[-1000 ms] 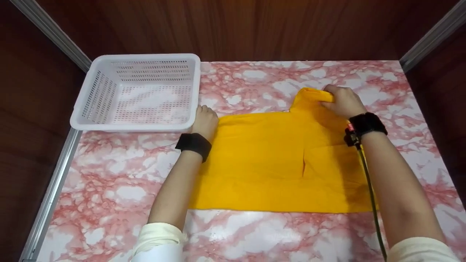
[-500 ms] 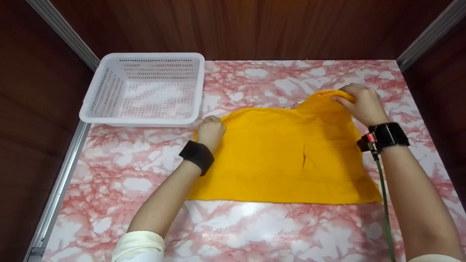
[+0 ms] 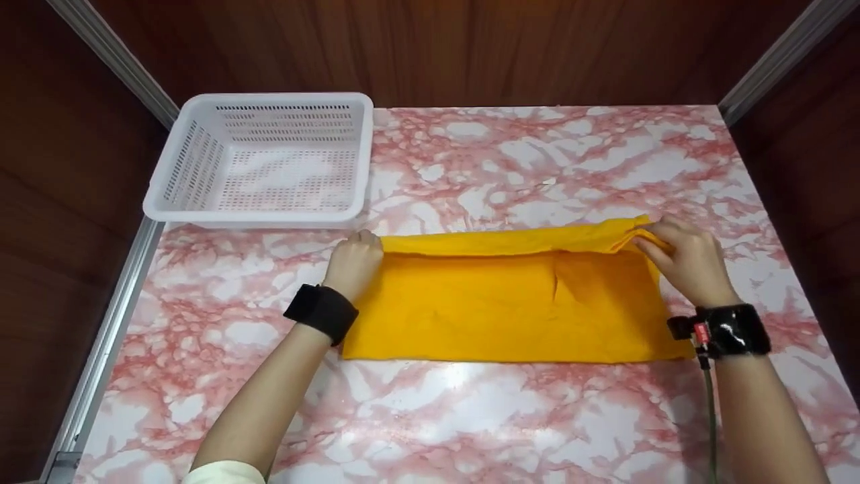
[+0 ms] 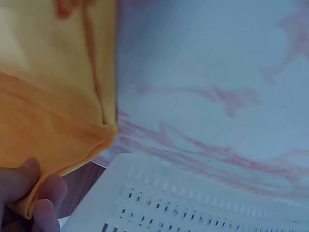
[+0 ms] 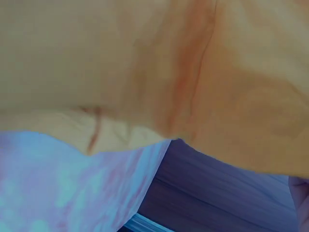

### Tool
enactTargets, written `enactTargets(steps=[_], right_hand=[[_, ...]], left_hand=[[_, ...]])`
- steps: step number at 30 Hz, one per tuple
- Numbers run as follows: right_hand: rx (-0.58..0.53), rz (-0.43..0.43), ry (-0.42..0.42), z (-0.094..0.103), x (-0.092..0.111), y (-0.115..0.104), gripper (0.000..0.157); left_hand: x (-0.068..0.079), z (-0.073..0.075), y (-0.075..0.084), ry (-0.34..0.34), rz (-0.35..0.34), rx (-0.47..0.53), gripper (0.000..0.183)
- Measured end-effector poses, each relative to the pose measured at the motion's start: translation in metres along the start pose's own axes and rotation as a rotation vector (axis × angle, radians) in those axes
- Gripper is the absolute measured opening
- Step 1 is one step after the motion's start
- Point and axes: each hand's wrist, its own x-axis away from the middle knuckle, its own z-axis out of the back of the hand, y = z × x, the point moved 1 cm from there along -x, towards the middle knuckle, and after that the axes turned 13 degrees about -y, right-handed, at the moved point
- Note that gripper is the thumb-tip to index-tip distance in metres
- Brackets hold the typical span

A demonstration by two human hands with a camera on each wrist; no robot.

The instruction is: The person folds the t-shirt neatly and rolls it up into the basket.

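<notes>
A yellow cloth point(image 3: 484, 309) lies across the middle of the table, its far edge lifted and folded toward me as a narrow band. My left hand point(image 3: 355, 265) grips the far left corner; in the left wrist view its thumb and fingers point(image 4: 48, 193) pinch a gathered bit of the fabric. At the far right corner, my right hand point(image 3: 692, 262) pinches bunched cloth between thumb and fingers. A short dark slit or crease shows right of the cloth's middle. In the right wrist view the fabric fills the upper part, and only a sliver of hand shows at the right edge.
A white perforated plastic basket point(image 3: 359, 161) stands at the back left, just beyond my left hand. The table point(image 3: 470, 417) has a red and white marbled top. Dark wood panels point(image 3: 443, 54) enclose the back and sides. A cable point(image 3: 712, 417) hangs from my right wrist.
Both hands have drawn the cloth's far edge toward me, and the raised right corner has come lower. The far edge now folds over the rest, making the cloth shallower front to back.
</notes>
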Motion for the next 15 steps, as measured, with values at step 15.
enactTargets(steps=[15], right_hand=[[0.003,-0.174,-0.577,-0.033,0.076,-0.026,0.025]], left_hand=[[0.027,-0.016,-0.008,-0.161,-0.018,0.051,0.019]])
